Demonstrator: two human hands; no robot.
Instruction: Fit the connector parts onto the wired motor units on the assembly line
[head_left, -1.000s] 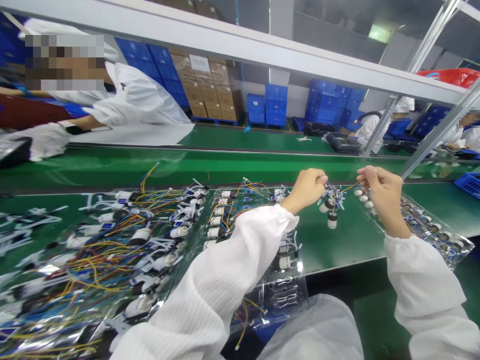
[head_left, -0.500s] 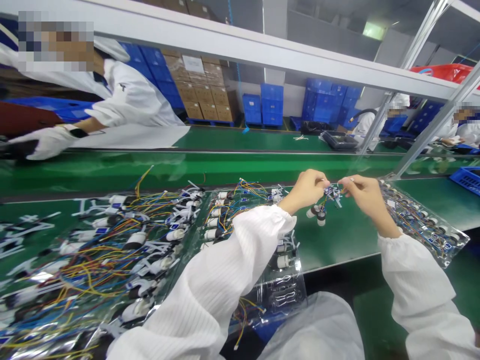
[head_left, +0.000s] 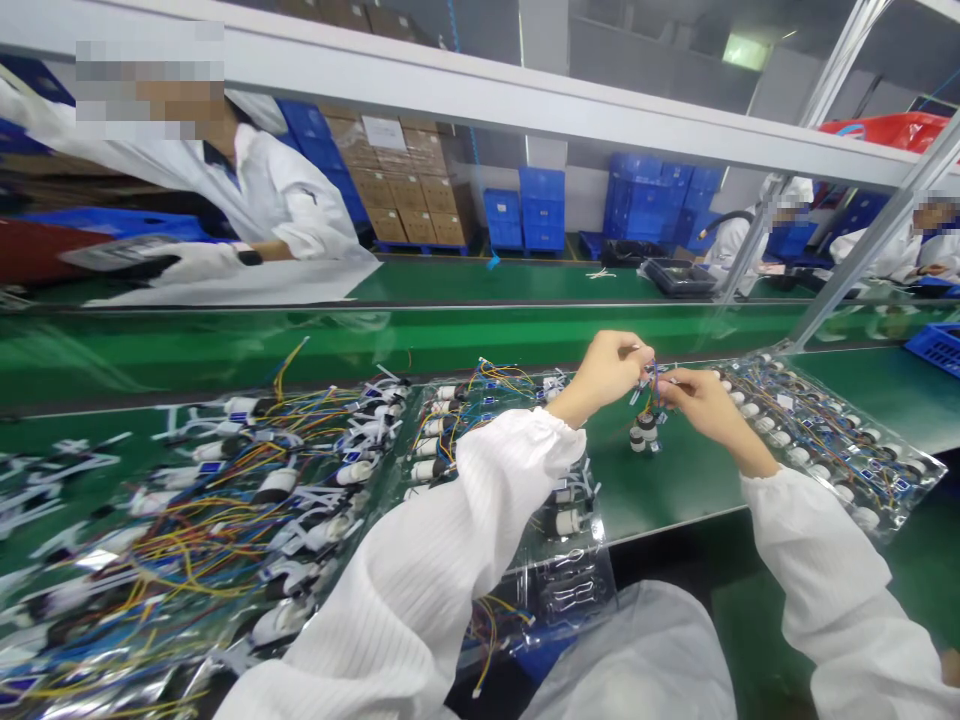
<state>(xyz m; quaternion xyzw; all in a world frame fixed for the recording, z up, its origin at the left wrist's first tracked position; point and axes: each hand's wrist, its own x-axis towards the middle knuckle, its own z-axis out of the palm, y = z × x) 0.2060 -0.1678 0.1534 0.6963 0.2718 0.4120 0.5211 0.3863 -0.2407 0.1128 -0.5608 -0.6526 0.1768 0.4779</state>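
My left hand (head_left: pixel 606 372) is closed on the upper end of a bundle of thin wires, fingertips pinched together. My right hand (head_left: pixel 697 402) pinches the same wires slightly lower and to the right. From the wires hangs a pair of small white-and-black cylindrical motors (head_left: pixel 643 434) above the green bench. Which wire each hand grips is too small to make out. Left of my hands, a clear plastic tray (head_left: pixel 585 590), partly hidden by my left sleeve, holds similar wired motors. To the right lies another clear tray (head_left: pixel 919 485) filled with rows of them.
A large heap of wired motors (head_left: pixel 277 485) and white strips covers the bench at left. A metal post (head_left: pixel 862 240) rises at right, near a blue basket (head_left: pixel 937 345). Across the green conveyor (head_left: pixel 450 335), a gloved co-worker (head_left: pixel 300 200) leans over the far bench.
My right hand has moved left and slightly down, closer to my left hand. The hanging motors now sit closer together. The co-worker's gloved hand has moved right.
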